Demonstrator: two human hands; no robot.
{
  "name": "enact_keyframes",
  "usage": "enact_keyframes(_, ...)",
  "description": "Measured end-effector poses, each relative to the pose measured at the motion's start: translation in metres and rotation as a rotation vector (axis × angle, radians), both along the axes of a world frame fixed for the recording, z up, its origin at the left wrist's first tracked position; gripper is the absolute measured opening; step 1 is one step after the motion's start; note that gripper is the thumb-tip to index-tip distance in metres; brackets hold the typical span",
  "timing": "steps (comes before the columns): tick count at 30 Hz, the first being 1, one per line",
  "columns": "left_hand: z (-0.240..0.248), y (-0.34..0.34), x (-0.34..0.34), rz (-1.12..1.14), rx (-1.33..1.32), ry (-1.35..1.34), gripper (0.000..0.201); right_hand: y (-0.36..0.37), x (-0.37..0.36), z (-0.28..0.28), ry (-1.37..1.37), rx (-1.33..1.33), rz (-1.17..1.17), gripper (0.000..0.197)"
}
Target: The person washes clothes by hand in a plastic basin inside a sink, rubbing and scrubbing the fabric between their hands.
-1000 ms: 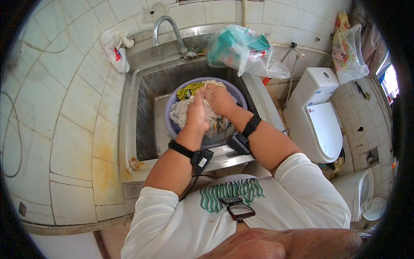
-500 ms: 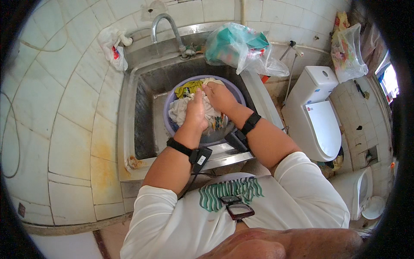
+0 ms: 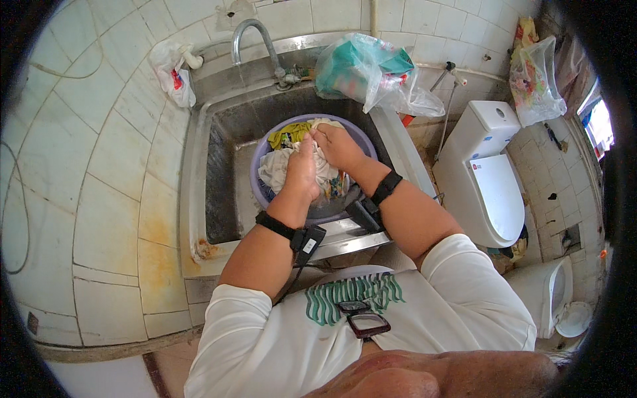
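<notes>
A purple basin (image 3: 365, 138) stands in the sink (image 3: 221, 146), holding wet-looking laundry. Over its middle, my left hand (image 3: 303, 171) and my right hand (image 3: 337, 147) come together, fingertips nearly meeting at the far side. Both are closed on a white cloth (image 3: 273, 171), part of which shows left of my left hand. How far the fingers wrap around it is hidden behind the hands. Beyond them lies a yellow-green cloth (image 3: 289, 135). Some multicoloured fabric (image 3: 340, 185) shows below my right hand, close to greyish water.
A curved metal faucet (image 3: 255, 33) rises behind the basin. Plastic bags (image 3: 363, 69) rest on the sink's far right corner, and a white bag (image 3: 173, 73) hangs on the left wall. To the right stands a white toilet (image 3: 494, 179).
My hands stay almost in place on the white cloth, and the basin looks shifted very slightly left. Nothing has been let go or newly taken up.
</notes>
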State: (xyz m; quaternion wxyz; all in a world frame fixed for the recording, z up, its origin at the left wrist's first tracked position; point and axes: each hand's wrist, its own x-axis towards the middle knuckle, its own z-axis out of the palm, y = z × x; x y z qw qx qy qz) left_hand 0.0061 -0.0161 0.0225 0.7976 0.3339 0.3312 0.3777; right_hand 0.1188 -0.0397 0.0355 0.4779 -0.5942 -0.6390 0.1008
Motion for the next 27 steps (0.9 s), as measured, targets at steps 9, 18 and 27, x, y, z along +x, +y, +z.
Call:
enact_keyframes(9, 0.012, -0.010, -0.009, -0.061, -0.053, -0.097, 0.053, -0.029, -0.024, 0.038, -0.174, 0.040, 0.095, 0.025)
enact_keyframes(18, 0.003, -0.002, -0.004, 0.008, 0.160, 0.063, 0.058, -0.001, 0.001, 0.003, 0.096, -0.063, -0.078, 0.033)
enact_keyframes(27, 0.018, 0.004, -0.012, 0.071, 0.026, -0.171, 0.066, -0.012, -0.007, 0.011, 0.126, -0.196, 0.043, 0.049)
